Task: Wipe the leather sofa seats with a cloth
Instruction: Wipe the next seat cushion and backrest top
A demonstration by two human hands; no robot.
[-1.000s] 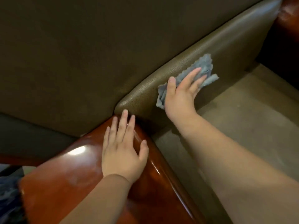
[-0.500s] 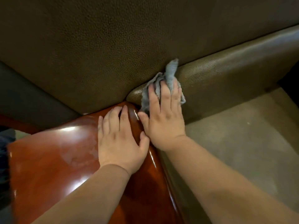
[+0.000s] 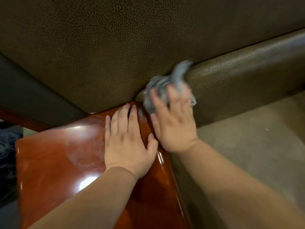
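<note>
olive leather sofa point(image 3: 115, 47); blurred right hand point(image 3: 173, 124) half hides grey cloth point(image 3: 165, 83).

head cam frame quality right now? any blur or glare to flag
Head view: the right hand and the grey cloth under its fingers are smeared by motion blur; the left hand, flat on the glossy wooden armrest, is sharp. Head view: bright specular glare patches on that armrest. Head view: dim warm light, pebbled leather backrest in focus; wide-angle bending at the edges.
</note>
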